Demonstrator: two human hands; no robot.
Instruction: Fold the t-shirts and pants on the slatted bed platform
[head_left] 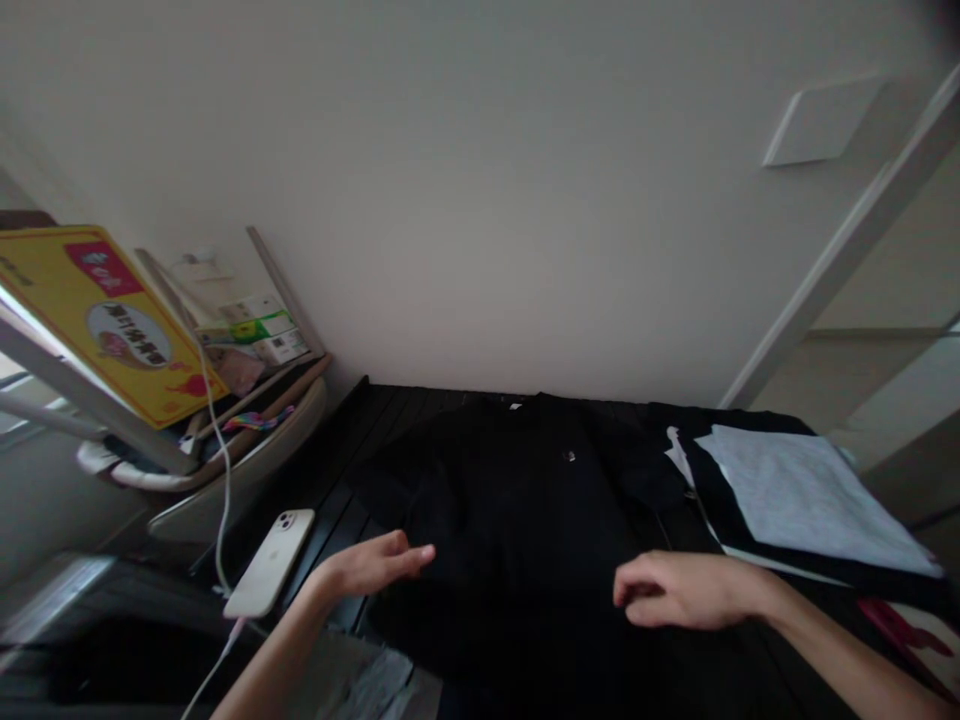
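Seeing my bare left hand and bare right hand over a flat black shirt
On my feed the left is spread wide, the right loosely curled, neither visibly holding anything; I cannot tell if they touch the shirt. It lies on a black slatted table, a white smartphone and its cable to the left, a pale grey sheet on a dark stack to the right.

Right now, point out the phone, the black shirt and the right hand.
white smartphone (268, 563): head view, on the middle of its back.
black shirt (517, 520): head view, on the chest below the collar.
right hand (675, 590): head view, on the back of the hand.
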